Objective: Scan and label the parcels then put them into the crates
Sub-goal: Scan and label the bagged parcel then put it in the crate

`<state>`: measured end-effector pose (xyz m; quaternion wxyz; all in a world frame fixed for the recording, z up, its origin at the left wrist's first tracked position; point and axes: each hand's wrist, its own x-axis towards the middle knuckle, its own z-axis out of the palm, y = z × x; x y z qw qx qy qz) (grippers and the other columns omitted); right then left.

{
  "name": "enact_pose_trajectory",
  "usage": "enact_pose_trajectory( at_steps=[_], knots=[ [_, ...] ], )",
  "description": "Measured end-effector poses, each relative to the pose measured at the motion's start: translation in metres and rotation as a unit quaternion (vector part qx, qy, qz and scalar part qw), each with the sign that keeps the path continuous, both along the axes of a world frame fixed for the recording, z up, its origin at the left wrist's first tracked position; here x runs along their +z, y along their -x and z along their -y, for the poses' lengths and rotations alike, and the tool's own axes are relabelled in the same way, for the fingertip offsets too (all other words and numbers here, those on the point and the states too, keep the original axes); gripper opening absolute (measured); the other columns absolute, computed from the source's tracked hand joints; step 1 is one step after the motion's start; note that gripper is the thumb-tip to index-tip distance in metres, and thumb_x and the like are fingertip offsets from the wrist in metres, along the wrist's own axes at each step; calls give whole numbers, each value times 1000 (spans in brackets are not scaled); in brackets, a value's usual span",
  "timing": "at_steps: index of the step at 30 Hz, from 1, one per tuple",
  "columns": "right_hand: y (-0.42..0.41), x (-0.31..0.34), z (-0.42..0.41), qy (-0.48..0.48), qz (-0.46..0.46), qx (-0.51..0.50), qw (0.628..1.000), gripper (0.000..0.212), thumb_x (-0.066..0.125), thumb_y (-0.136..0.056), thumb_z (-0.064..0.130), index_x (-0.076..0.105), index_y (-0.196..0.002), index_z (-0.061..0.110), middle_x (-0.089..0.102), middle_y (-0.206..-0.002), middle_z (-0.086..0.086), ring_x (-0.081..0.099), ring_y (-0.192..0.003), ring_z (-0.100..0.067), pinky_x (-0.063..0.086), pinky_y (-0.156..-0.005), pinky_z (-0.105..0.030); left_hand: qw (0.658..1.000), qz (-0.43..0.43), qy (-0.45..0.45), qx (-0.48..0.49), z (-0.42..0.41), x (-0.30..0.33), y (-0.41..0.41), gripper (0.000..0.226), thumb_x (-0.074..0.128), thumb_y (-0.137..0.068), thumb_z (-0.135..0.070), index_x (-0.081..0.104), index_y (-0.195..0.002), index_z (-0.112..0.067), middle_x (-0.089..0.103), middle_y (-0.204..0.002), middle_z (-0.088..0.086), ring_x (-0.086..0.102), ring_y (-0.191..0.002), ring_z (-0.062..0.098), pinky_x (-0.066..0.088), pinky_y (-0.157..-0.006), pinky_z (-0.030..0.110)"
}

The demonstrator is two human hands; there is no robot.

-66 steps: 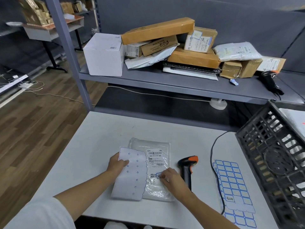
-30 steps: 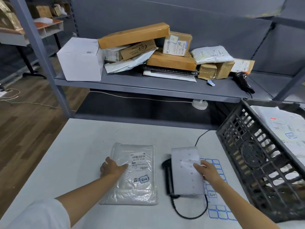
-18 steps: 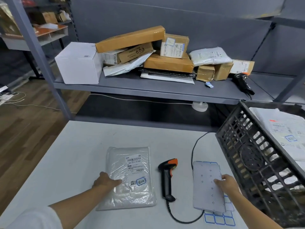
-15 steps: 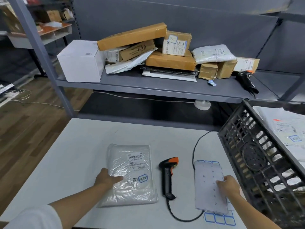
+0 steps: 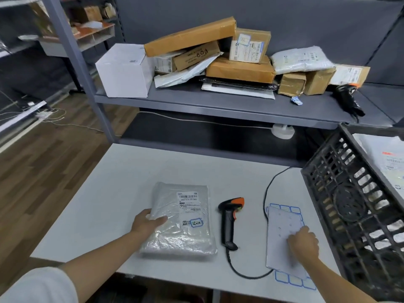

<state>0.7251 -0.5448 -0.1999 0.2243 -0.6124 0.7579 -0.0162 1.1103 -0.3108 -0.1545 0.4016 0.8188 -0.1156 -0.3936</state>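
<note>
A clear plastic parcel point(image 5: 181, 224) lies on the white table point(image 5: 175, 162), with a barcode label and a blue-framed sticker point(image 5: 196, 222) on top. My left hand point(image 5: 146, 221) grips its left edge, thumb on top. A black and orange scanner point(image 5: 228, 221) lies to the right of the parcel. My right hand point(image 5: 302, 243), blurred, rests on a white backing sheet point(image 5: 282, 224) that lies over a sheet of blue-framed labels point(image 5: 290, 281). The black crate point(image 5: 349, 215) stands tilted at the right, with white parcels point(image 5: 384, 158) inside.
The grey shelf point(image 5: 218, 106) behind the table carries a pile of cardboard and bagged parcels point(image 5: 240, 68), a white box point(image 5: 124, 71) and a second scanner point(image 5: 347, 99). The scanner's cable point(image 5: 265, 193) loops across the table beside the crate.
My right hand has carried the backing sheet from the parcel to the right and laid it over the blue label sheet. My left hand has closed on the parcel's left edge.
</note>
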Motion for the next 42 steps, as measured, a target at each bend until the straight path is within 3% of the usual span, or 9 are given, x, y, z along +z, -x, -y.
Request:
enact_pose_trajectory(
  at_steps=[5,8,10,13,18,23,30,37,42],
  knots=[
    [-28,19,-20,12,47,64,997,40,49,-93,17,44,-129,1,51,-128,-22,49,-117,-38,40,-94,-41,1000,1,24,-5,-3,9,3,69,81,-73,-30,50,-132,-13,51,-135,11,53,-117,31,44,-100,42],
    [-51,35,-36,16,53,119,991,44,48,-95,21,41,-137,7,53,-129,-16,50,-119,-32,42,-96,-37,997,49,54,-13,-3,26,11,79,78,-76,-31,37,-142,-17,43,-143,10,46,-126,31,40,-104,38],
    [-64,49,-48,22,38,144,989,44,45,-96,22,40,-138,9,51,-132,-14,48,-121,-31,41,-97,-36,994,68,85,-20,-6,37,14,79,78,-76,-31,35,-142,-21,50,-136,9,51,-118,30,43,-99,37],
    [-76,71,-65,38,8,168,985,46,40,-97,24,37,-141,10,47,-138,-12,46,-125,-29,38,-98,-36,990,84,111,-34,-14,57,19,68,78,-76,-29,45,-135,-23,61,-107,6,59,-94,25,47,-79,30],
    [-77,102,-98,86,-29,189,978,40,38,-98,26,43,-136,12,50,-136,-11,49,-120,-30,41,-96,-36,979,112,162,-52,-34,81,30,64,75,-78,-29,46,-134,-25,61,-108,4,61,-101,27,49,-88,36],
    [-65,131,-132,130,-48,201,970,38,39,-98,26,46,-133,12,52,-132,-11,51,-118,-30,41,-96,-35,973,106,193,-74,-57,90,49,63,73,-80,-31,44,-136,-26,60,-119,2,59,-103,25,50,-88,36],
    [-33,172,-158,154,-76,213,962,50,39,-100,32,32,-145,12,41,-145,-10,42,-131,-29,35,-105,-39,966,87,226,-91,-58,106,84,60,72,-82,-27,46,-136,-22,62,-119,4,60,-102,24,49,-90,35],
    [9,216,-129,180,-87,209,957,52,40,-98,32,34,-145,11,44,-144,-12,44,-129,-30,35,-107,-42,950,78,279,-117,-15,140,134,50,70,-84,-25,52,-130,-23,62,-103,-5,58,-94,18,46,-83,29],
    [56,239,-100,209,-111,212,948,47,40,-97,32,41,-139,11,47,-141,-9,45,-128,-28,34,-106,-40,942,59,308,-119,29,155,183,43,70,-84,-25,57,-125,-23,65,-106,-4,62,-98,18,47,-85,29]
  ],
)
